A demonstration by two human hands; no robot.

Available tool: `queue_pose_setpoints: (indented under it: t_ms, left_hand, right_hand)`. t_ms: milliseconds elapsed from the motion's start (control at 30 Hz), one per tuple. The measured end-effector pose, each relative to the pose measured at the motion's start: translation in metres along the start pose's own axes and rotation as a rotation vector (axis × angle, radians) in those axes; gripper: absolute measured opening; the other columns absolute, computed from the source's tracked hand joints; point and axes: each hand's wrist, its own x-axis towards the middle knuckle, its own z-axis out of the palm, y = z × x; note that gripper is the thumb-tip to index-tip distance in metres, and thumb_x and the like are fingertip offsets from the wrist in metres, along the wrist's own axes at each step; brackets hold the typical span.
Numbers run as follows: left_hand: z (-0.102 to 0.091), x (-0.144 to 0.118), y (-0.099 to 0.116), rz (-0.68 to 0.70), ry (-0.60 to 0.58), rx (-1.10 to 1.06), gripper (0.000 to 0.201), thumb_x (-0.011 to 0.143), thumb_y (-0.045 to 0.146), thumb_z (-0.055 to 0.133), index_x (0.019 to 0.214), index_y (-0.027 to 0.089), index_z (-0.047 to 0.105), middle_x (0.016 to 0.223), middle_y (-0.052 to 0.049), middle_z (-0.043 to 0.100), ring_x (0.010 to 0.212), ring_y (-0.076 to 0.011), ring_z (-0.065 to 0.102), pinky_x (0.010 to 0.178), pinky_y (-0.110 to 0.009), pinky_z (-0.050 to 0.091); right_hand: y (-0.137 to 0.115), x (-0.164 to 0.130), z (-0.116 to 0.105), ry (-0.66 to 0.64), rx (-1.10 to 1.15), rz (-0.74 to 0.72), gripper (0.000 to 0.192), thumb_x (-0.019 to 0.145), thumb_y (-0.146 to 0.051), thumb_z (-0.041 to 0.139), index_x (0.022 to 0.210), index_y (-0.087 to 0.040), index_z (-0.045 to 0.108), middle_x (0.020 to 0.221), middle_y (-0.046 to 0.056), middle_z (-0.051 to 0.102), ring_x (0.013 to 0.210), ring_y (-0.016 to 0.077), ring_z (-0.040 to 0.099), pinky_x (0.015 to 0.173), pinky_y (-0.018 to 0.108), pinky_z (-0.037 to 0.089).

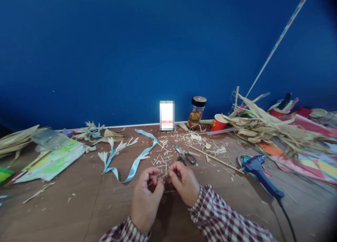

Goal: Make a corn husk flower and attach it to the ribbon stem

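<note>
In the head view, my left hand [147,197] is closed in a pinch near the front middle of the table. Its thumb and forefinger hold one end of a thin pale straw-like strip [163,176]. My right hand [184,183] pinches the other end, the fingertips of both hands almost meeting. Just beyond the right hand lie scissors [190,158] with dark handles, partly hidden by its fingers. Small pale clippings [161,160] are scattered past the hands. To the left rests a blue ribbon [134,167] joined to a sprig of white husk-like flowers [113,150].
A blue glue gun [262,175] with a cord lies at the right, near a thin stick [216,159]. Dried husks [273,133] pile behind it. A lidded jar [197,112] and a red paper cup [219,122] stand by the blue wall [118,59]. Left is a green-white booklet [54,162].
</note>
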Motion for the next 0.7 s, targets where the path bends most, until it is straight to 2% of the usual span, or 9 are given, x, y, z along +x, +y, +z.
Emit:
queue_pose_setpoints:
  t_ms: [133, 233, 267, 333, 400, 500, 567, 633, 700]
  left_hand:
    - [0.001, -0.002, 0.002, 0.051, -0.015, 0.093, 0.022, 0.07, 0.011, 0.047, 0.091, 0.019, 0.05, 0.069, 0.003, 0.045, 0.059, -0.0126, 0.05, 0.056, -0.025, 0.044]
    - [0.0, 0.001, 0.004, 0.12, -0.102, 0.291, 0.029, 0.066, 0.005, 0.044, 0.089, 0.019, 0.054, 0.08, -0.002, 0.052, 0.068, -0.0168, 0.055, 0.062, -0.032, 0.046]
    - [-0.001, 0.002, 0.005, 0.151, -0.099, 0.371, 0.031, 0.065, 0.005, 0.044, 0.091, 0.019, 0.055, 0.085, -0.004, 0.054, 0.074, -0.0192, 0.056, 0.066, -0.035, 0.047]
    - [-0.005, 0.002, 0.009, 0.243, 0.002, 0.491, 0.037, 0.066, 0.007, 0.047, 0.1, 0.02, 0.055, 0.099, -0.008, 0.054, 0.091, -0.0249, 0.053, 0.079, -0.043, 0.043]
    - [-0.009, -0.002, 0.015, 0.389, 0.148, 0.497, 0.043, 0.067, 0.008, 0.05, 0.108, 0.02, 0.052, 0.112, -0.01, 0.05, 0.104, -0.0279, 0.047, 0.087, -0.046, 0.039]
    - [-0.013, -0.013, 0.025, 0.617, 0.25, 0.348, 0.043, 0.067, 0.005, 0.054, 0.106, 0.024, 0.054, 0.114, -0.008, 0.053, 0.101, -0.0244, 0.052, 0.083, -0.038, 0.044]
    - [-0.013, -0.018, 0.029, 0.687, 0.242, 0.278, 0.04, 0.068, 0.002, 0.054, 0.099, 0.027, 0.058, 0.106, -0.005, 0.06, 0.096, -0.022, 0.056, 0.082, -0.035, 0.045]
    - [-0.009, -0.02, 0.028, 0.613, 0.177, 0.235, 0.036, 0.071, 0.004, 0.053, 0.099, 0.026, 0.059, 0.105, -0.005, 0.062, 0.097, -0.0218, 0.057, 0.081, -0.034, 0.046]
    - [-0.004, -0.017, 0.022, 0.398, 0.061, 0.187, 0.034, 0.076, 0.01, 0.05, 0.106, 0.024, 0.056, 0.111, -0.008, 0.06, 0.1, -0.0224, 0.056, 0.079, -0.034, 0.049]
  right_hand:
    - [0.003, 0.002, -0.003, 0.041, 0.025, 0.024, 0.01, 0.084, -0.025, 0.041, 0.078, -0.019, 0.045, 0.061, -0.001, 0.055, 0.055, 0.012, 0.054, 0.052, 0.022, 0.042]
    - [0.004, 0.004, -0.004, 0.044, 0.063, 0.032, 0.011, 0.085, -0.026, 0.041, 0.078, -0.019, 0.044, 0.061, -0.001, 0.055, 0.054, 0.0119, 0.054, 0.052, 0.022, 0.044]
    - [0.004, 0.004, -0.004, 0.043, 0.068, 0.031, 0.011, 0.085, -0.026, 0.04, 0.078, -0.019, 0.044, 0.061, -0.002, 0.054, 0.054, 0.0119, 0.054, 0.052, 0.022, 0.044]
    - [0.004, 0.004, -0.003, 0.049, 0.047, 0.019, 0.01, 0.085, -0.026, 0.04, 0.078, -0.019, 0.044, 0.061, -0.001, 0.054, 0.055, 0.0118, 0.054, 0.052, 0.022, 0.044]
    - [0.004, 0.003, -0.002, 0.055, 0.0, -0.002, 0.009, 0.084, -0.024, 0.04, 0.078, -0.019, 0.045, 0.061, -0.001, 0.054, 0.054, 0.0117, 0.053, 0.051, 0.022, 0.043]
    - [0.007, 0.003, 0.0, 0.056, -0.085, -0.034, 0.009, 0.083, -0.021, 0.041, 0.076, -0.019, 0.046, 0.061, -0.001, 0.053, 0.054, 0.0117, 0.051, 0.052, 0.022, 0.041]
    - [0.008, 0.003, 0.001, 0.067, -0.155, -0.063, 0.008, 0.082, -0.019, 0.042, 0.075, -0.019, 0.048, 0.062, -0.001, 0.053, 0.056, 0.0121, 0.05, 0.053, 0.022, 0.039]
    - [0.007, 0.002, 0.001, 0.076, -0.223, -0.096, 0.008, 0.081, -0.019, 0.044, 0.075, -0.019, 0.049, 0.064, 0.0, 0.053, 0.059, 0.0128, 0.05, 0.054, 0.023, 0.039]
    - [0.005, 0.001, 0.001, 0.075, -0.256, -0.119, 0.008, 0.081, -0.018, 0.044, 0.075, -0.019, 0.05, 0.066, 0.0, 0.054, 0.062, 0.0136, 0.051, 0.055, 0.023, 0.038]
